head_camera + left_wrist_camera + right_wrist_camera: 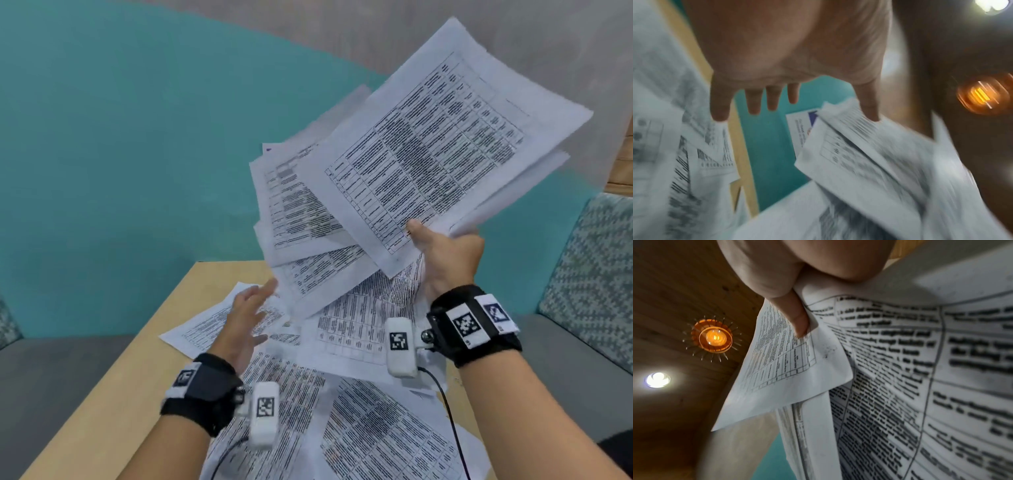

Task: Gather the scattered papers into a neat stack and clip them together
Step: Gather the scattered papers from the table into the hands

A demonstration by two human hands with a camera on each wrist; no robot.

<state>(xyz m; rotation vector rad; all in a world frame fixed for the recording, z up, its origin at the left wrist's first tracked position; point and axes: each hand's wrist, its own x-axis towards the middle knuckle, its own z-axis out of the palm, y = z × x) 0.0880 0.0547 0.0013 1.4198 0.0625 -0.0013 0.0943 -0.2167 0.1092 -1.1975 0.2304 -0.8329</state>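
My right hand [442, 250] grips a fanned bundle of printed sheets [424, 150] by its lower corner and holds it up in the air above the table. In the right wrist view the thumb [797, 318] presses on the held sheets [900, 369]. My left hand [246, 315] hovers with its fingers spread and straight, just under the bundle's low left edge, and holds nothing. Its spread fingers [754, 104] show in the left wrist view, with the thumb against the hanging sheets [869, 162]. More loose papers [359, 428] lie scattered on the wooden table [113, 394].
A teal wall [137, 137] stands behind the table. Grey bench seats run along both sides, with a patterned cushion [596, 274] at the right. One sheet [202, 325] lies near the table's left edge. Ceiling lamps [715, 337] show overhead.
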